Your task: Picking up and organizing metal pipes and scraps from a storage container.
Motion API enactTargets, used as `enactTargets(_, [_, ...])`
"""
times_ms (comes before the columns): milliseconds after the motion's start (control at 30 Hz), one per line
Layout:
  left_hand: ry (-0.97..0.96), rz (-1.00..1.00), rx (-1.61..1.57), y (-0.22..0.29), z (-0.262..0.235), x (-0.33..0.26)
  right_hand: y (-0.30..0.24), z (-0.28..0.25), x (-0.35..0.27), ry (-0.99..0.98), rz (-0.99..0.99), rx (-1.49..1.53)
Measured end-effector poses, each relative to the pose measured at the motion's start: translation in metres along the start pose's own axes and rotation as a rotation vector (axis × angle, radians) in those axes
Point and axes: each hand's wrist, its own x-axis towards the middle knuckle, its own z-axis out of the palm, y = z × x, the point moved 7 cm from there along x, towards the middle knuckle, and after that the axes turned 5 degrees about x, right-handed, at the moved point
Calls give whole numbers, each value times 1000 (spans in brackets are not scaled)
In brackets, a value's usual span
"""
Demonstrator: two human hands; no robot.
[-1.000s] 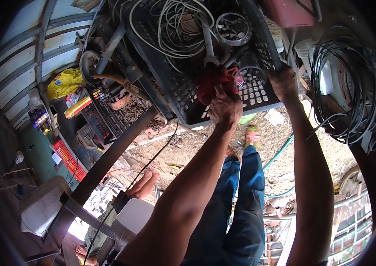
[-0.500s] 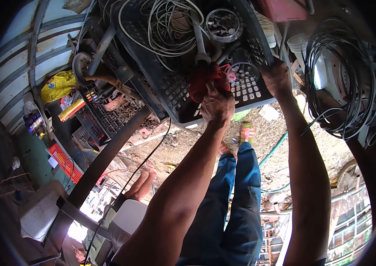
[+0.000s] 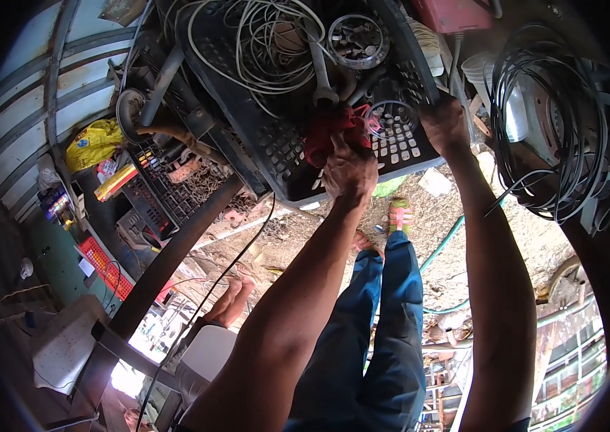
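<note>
A black plastic basket with a slotted bottom fills the upper middle. My left hand is closed on a crumpled red bundle, likely a cloth, inside its near end. At the basket's right side, my right hand grips the rim, fingers wrapped over it. A large wrench lies just beyond the red bundle. Coiled pale wire covers the far left of the basket. Beside the wrench sits a round clear container of small metal parts; a second clear round container lies near my left hand.
A big coil of black cable hangs at the right near a pale bucket. On the left are a dark crate of tools, a yellow bag and a red basket. Another person's bare feet show lower left.
Very little differs. My hands and the basket's near edge sit marginally higher and further left in the picture; both grips stay the same.
</note>
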Motion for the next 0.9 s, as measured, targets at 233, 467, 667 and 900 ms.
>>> enactTargets(233, [8, 2, 5, 1, -6, -1, -4, 11, -3, 285, -102, -878])
enactTargets(467, [-3, 17, 8, 1, -2, 0, 8, 0, -6, 377, -181, 52])
enactTargets(667, [23, 28, 18, 2, -2, -2, -8, 11, -5, 430, -38, -1349])
enactTargets(900, [14, 9, -3, 3, 0, -1, 2, 12, -3, 334, -75, -1013])
